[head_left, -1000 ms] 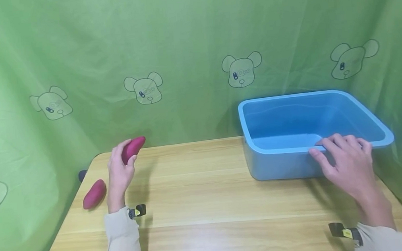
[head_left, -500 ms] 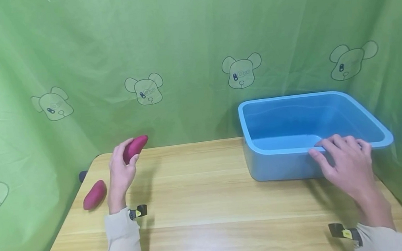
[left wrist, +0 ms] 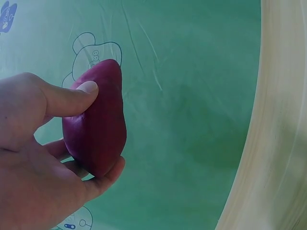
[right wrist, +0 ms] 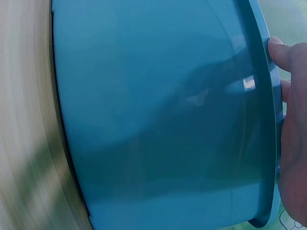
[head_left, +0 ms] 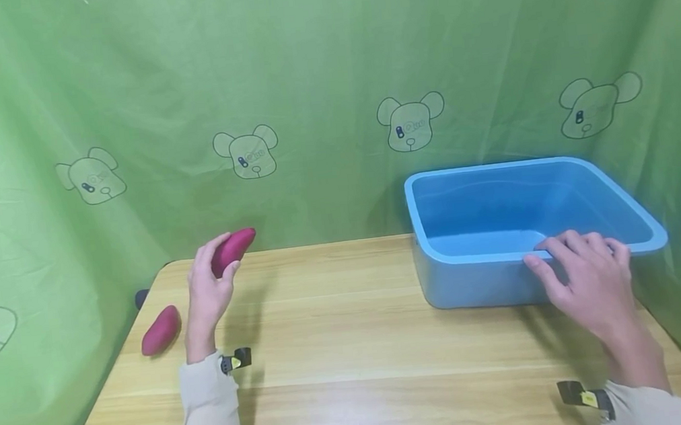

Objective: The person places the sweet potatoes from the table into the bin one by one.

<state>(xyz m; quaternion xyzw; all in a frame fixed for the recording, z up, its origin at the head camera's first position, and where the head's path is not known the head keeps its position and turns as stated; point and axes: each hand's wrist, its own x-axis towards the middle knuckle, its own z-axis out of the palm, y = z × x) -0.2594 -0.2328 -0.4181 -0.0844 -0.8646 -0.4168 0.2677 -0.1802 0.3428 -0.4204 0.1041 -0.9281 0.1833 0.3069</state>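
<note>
In the head view my left hand [head_left: 210, 288] holds a purple-red sweet potato [head_left: 233, 250] above the far left of the table. The left wrist view shows the thumb on one side of that sweet potato [left wrist: 98, 129] and fingers curled beneath it. Another sweet potato [head_left: 160, 331] lies on the table, left of my left forearm. My right hand [head_left: 592, 278] grips the near rim of a blue plastic tub [head_left: 474, 278], thumb on the outer side and fingers reaching over the edge. Close up, the right wrist view shows the tub's outer wall [right wrist: 158, 120].
The light wooden table [head_left: 352, 346] ends at a green curtain [head_left: 316, 73] printed with bear heads, which closes off the back and both sides. A small dark object [head_left: 141, 298] pokes out beyond the table's left edge.
My left hand has drifted slightly to the right with the sweet potato in it. The right hand keeps its place on the tub's rim.
</note>
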